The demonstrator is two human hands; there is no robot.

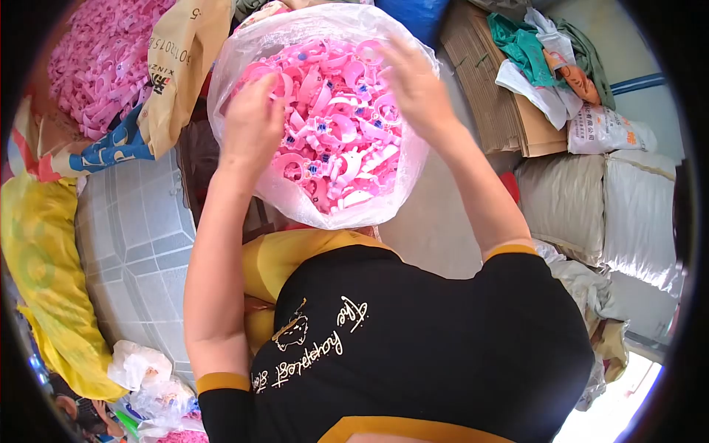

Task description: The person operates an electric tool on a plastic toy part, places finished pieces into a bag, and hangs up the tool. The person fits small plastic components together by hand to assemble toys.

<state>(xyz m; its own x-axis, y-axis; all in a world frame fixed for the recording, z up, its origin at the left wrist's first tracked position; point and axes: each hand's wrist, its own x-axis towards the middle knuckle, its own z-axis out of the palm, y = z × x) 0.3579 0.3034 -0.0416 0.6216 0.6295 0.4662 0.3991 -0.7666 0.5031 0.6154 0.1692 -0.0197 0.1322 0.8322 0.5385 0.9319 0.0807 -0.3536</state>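
A large clear plastic bag [325, 214] stands open in front of me, full of small pink plastic pieces [343, 133]. Many of them are curved like bands, some with white or blue parts. Over the bag's left side is my left hand [255, 122], its fingers bent together beside pink pieces; whatever they hold is hidden. My right hand [417, 92] is above the bag's right side, near the rim. Motion smears its fingers, so their grip is unclear.
At upper left, a printed sack [181, 55] holds more pink pieces [103, 63]. A yellow sack [44, 273] lies at left. Flattened cardboard [484, 81] and stuffed white sacks [639, 214] stand at right. Another person's hand [111, 417] shows at lower left.
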